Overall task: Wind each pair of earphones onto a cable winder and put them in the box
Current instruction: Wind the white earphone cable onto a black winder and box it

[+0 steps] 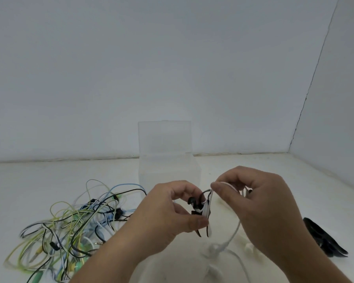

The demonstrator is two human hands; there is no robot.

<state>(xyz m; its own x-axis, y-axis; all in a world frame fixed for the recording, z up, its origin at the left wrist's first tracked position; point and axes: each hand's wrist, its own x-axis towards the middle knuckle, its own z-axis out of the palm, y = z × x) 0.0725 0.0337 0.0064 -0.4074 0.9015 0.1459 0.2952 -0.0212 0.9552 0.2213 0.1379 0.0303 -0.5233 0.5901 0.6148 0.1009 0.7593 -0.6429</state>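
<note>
Here the left hand [168, 213] pinches a small black cable winder [192, 202] between thumb and curled fingers. It is held up off the table [294, 176], presumably so the cord can pass freely around it. A few turns of white cable [233, 231] already lie against the winder's far side from the thumb. The right hand [260, 203] sits just beside that grip, its thumb and forefinger nipped on the same white cable right above the winder, which looks like a way to hold tension while a loop is laid. From the pinch the cord drops below the right palm in a slack curve to the table, where pale earbuds [249, 247] appear to rest, though they blur into the surface. By my reckoning the winding is partway through, with a good length of slack left to take up. Directly beyond the two hands stands the clear box [168, 166], its lid [165, 137] tipped up and open, close enough for an easy drop once the winder is full. Outboard of the left wrist lies a tangle of earphones [70, 227] in green, blue and black, waiting their turn. Outboard of the right forearm lie spare black winders [323, 240].
</note>
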